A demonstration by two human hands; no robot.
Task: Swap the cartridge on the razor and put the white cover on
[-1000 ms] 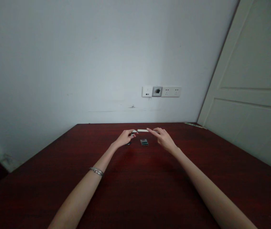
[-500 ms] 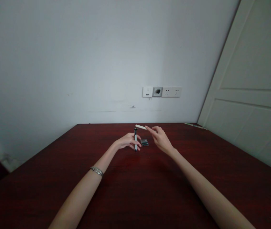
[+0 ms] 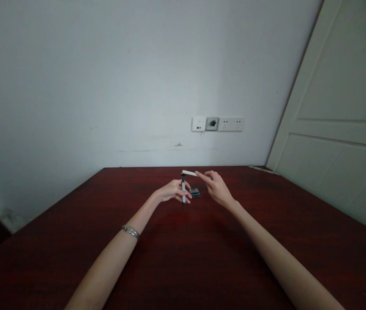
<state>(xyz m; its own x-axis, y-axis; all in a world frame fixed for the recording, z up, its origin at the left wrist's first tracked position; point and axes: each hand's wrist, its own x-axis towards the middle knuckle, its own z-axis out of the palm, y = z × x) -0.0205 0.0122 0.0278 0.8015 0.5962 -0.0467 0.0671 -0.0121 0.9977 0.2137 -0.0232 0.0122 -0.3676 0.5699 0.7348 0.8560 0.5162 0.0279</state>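
Upright in my left hand (image 3: 171, 190) is a razor with a white and dark handle (image 3: 183, 193) and a small dark head at its top. My fingers close round the handle. My right hand (image 3: 216, 187) pinches one end of a slim white stick (image 3: 189, 173), held nearly level. Its far end overlaps the razor's head; whether it touches or passes just behind or in front I cannot tell. Between the two hands a small clear case (image 3: 195, 193) with dark contents lies on the table.
The dark red wooden table (image 3: 183, 258) runs up to a pale wall. Sockets (image 3: 231, 124) and a wall plate are set above its far edge. A flat pale strip (image 3: 263, 170) lies at the far right corner, near a white panelled door (image 3: 340, 129).
The white stick's far end has dipped slightly onto the razor's head, where it was just above before. The razor and the clear case stay almost in place.
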